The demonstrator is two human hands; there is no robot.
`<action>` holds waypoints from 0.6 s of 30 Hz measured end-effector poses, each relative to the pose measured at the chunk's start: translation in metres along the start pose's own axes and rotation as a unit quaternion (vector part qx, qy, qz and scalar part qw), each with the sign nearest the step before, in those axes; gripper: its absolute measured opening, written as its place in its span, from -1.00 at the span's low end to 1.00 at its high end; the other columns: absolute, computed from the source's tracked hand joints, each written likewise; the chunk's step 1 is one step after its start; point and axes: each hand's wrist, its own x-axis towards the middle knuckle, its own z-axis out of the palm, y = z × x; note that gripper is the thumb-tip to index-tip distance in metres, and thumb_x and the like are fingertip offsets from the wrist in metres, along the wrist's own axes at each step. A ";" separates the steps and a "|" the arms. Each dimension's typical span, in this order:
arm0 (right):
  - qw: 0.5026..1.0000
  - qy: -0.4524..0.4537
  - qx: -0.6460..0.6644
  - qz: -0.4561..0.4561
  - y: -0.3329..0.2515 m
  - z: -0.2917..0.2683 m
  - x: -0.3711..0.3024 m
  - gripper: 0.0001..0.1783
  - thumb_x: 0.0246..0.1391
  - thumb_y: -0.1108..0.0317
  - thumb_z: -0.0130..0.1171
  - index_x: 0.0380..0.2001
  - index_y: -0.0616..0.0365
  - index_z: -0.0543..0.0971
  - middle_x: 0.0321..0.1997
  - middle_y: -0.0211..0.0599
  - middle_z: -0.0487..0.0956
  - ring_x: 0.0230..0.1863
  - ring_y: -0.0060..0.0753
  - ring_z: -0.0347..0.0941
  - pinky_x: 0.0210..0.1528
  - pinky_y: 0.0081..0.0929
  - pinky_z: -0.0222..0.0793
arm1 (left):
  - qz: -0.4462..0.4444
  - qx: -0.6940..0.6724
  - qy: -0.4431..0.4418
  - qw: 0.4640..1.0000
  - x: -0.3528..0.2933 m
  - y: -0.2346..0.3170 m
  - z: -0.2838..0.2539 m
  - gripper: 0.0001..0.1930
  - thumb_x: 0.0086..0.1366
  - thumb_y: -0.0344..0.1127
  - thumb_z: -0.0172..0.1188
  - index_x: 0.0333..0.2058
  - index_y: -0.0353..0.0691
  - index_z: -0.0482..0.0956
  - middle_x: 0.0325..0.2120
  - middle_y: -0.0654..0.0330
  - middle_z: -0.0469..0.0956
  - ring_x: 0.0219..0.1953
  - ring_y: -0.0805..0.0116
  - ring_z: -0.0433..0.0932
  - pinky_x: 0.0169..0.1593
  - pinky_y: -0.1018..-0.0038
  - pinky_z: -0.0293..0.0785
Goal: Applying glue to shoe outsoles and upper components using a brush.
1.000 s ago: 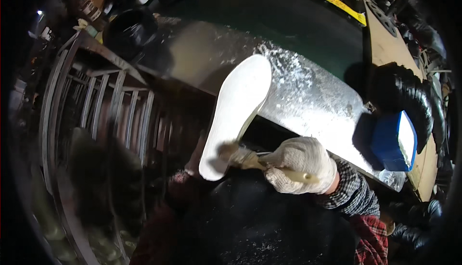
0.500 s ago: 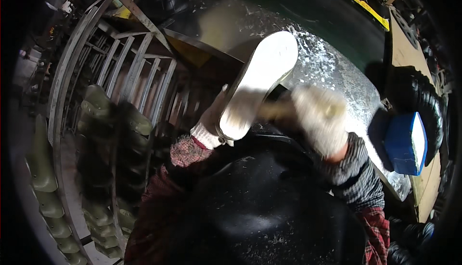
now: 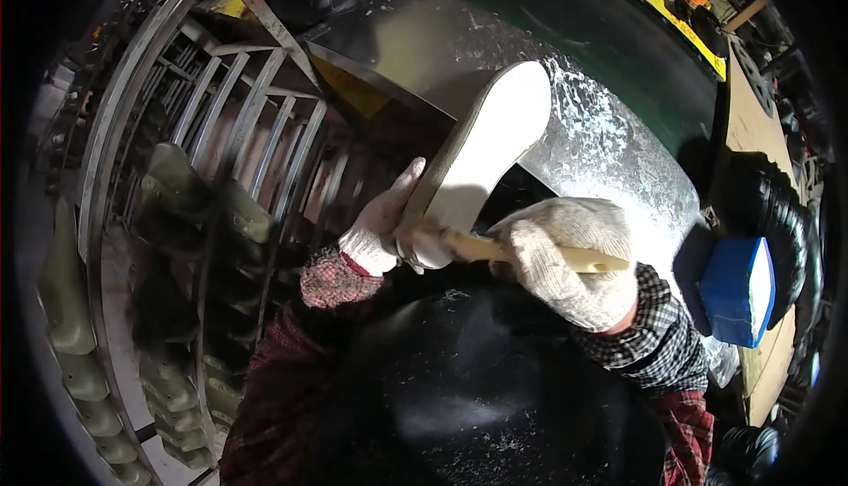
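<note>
A person, seen from above, works on a white shoe sole (image 3: 481, 155) held over their lap. The left hand (image 3: 382, 226), in a white knit glove, is closed around the sole's lower end from the left side, thumb up along its edge, so the sole tilts up and away over a wet, glistening metal worktop (image 3: 609, 146). The right hand (image 3: 570, 261), gloved the same, is clenched around a pale wooden tool handle (image 3: 583, 259); the handle's far end meets the heel of the sole, and the working tip is hidden in shadow, so its kind cannot be told. The sole looks smooth, matt and rubbery, long with rounded ends and a darker rim. A dark, shiny apron (image 3: 477, 398) dusted with pale shavings covers the lap; the sleeves are checked cloth. To the left stands a grey metal rack (image 3: 221, 133) with dull green boots (image 3: 71, 309) stacked beside it. A blue box (image 3: 738, 292) sits at the right, near black rubbery shapes (image 3: 768, 203). The likely risks: the tool could slip off the smooth sole toward the left fingers, which sit just beside the contact point, or the sole could twist in the grip because it is held only at one end.
</note>
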 end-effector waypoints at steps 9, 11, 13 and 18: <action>0.983 0.059 0.173 0.013 0.036 0.007 0.005 -0.79 0.09 0.30 0.29 -0.34 0.26 0.62 -0.50 -0.26 0.59 -0.44 -0.42 0.56 -0.42 -0.53 0.47 | 0.195 0.971 0.001 0.135 -0.013 -0.011 0.019 -0.48 0.47 -0.01 -0.16 0.22 -0.26 0.25 0.19 0.07 0.35 0.19 0.20 0.39 0.21 0.33 0.38; 0.938 0.249 0.173 0.166 0.066 -0.021 0.026 -0.74 0.16 0.27 0.22 -0.31 0.30 0.62 -0.48 -0.33 0.59 -0.45 -0.54 0.51 -0.41 -0.60 0.43 | 0.216 0.974 -0.018 0.071 -0.012 -0.012 0.026 -0.44 0.46 0.04 -0.18 0.24 -0.25 0.23 0.18 0.11 0.36 0.14 0.24 0.42 0.21 0.32 0.37; 0.910 0.332 0.121 0.216 0.091 -0.036 0.043 -0.71 0.21 0.25 0.16 -0.33 0.32 0.61 -0.47 -0.39 0.59 -0.45 -0.63 0.47 -0.42 -0.64 0.41 | 0.158 0.987 0.012 0.019 -0.015 -0.015 0.028 -0.45 0.48 0.02 -0.24 0.26 -0.24 0.20 0.19 0.14 0.35 0.13 0.31 0.42 0.23 0.35 0.33; 0.904 -0.203 -0.373 -0.034 0.030 -0.026 0.049 -0.80 -0.02 0.18 0.15 -0.44 0.06 0.57 -0.66 -0.34 0.43 -0.58 -0.31 0.48 -0.56 -0.37 0.40 | 0.272 0.959 -0.059 -0.058 -0.014 -0.017 0.010 -0.53 0.50 -0.07 -0.24 0.22 -0.25 0.25 0.12 0.10 0.42 0.12 0.25 0.43 0.19 0.33 0.39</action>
